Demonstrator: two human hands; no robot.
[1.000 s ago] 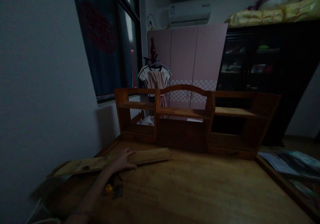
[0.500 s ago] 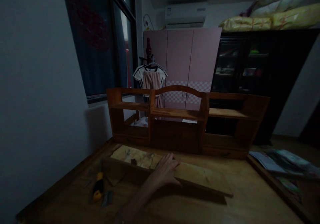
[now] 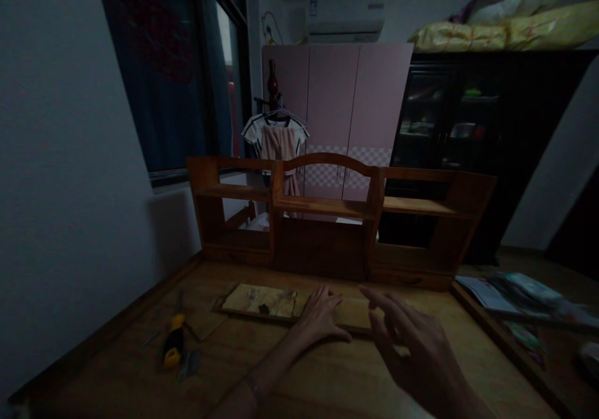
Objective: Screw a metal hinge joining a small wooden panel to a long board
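A long, narrow wooden board (image 3: 262, 300) with a stained, peeling pale surface lies on the wooden tabletop (image 3: 299, 381). My left hand (image 3: 321, 316) grips it across its width near the middle, fingers over the top and far edge, thumb stretched out along the near side. My right hand (image 3: 412, 344) hovers over the board's right part, fingers apart and holding nothing; it hides that end. Left of the board lies a screwdriver (image 3: 174, 342) with a yellow and black handle. Beside its handle is a small, clear-looking packet (image 3: 189, 365), its contents too dark to make out.
A wooden shelf unit (image 3: 322, 207) stands along the tabletop's back edge. Magazines (image 3: 510, 294) lie to the right beyond a raised wooden edge (image 3: 500, 338). A wall (image 3: 93, 269) borders the left side. Farther back stand a pink wardrobe (image 3: 332, 94) and a dark cabinet (image 3: 528, 125).
The board has come down from a raised, slanted position to lie flatter on the table, my left hand staying on it. My right hand has come into view from the lower right.
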